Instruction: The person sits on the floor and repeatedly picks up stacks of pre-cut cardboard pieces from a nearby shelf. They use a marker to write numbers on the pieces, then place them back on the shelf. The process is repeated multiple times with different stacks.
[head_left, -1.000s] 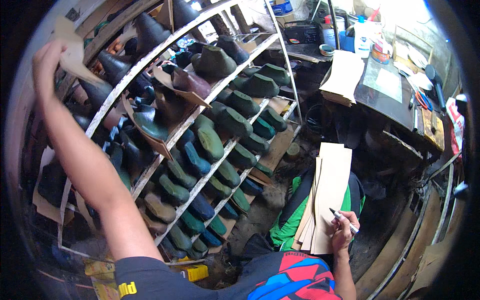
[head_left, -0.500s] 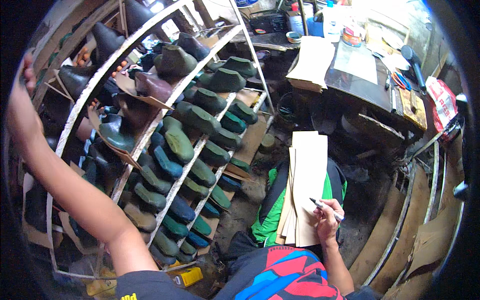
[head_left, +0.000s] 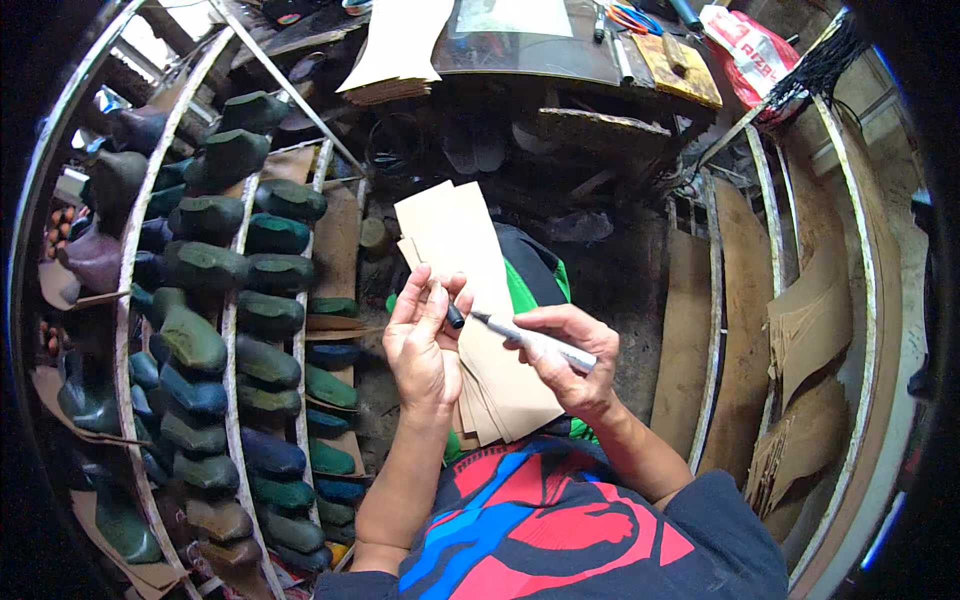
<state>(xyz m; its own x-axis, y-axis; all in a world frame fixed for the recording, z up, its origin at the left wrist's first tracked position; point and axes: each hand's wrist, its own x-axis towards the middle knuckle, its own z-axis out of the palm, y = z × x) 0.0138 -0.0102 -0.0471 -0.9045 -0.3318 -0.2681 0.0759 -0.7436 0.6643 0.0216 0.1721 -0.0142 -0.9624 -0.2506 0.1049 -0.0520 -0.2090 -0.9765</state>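
Note:
My left hand (head_left: 425, 335) pinches a small black marker cap (head_left: 455, 316) between thumb and fingers. Facing it, my right hand (head_left: 575, 362) grips a grey-white marker (head_left: 550, 347), its bare dark tip pointing left, a short gap from the cap. Below both hands, a stack of long tan paper sheets (head_left: 455, 235) lies fanned out across my lap, over green and black cloth (head_left: 537, 270). My wrists and fingers cover part of the sheets.
On the left stands a white-framed rack (head_left: 232, 330) filled with dark green and blue shoe lasts (head_left: 205, 267). Ahead is a dark table (head_left: 530, 60) with a pile of cut paper (head_left: 398, 45). At right, another rack (head_left: 712, 330) holds brown sheets (head_left: 812, 310).
My left hand has come from the rack at far left to the middle and now holds the cap. The marker has moved up to it. The view has turned right.

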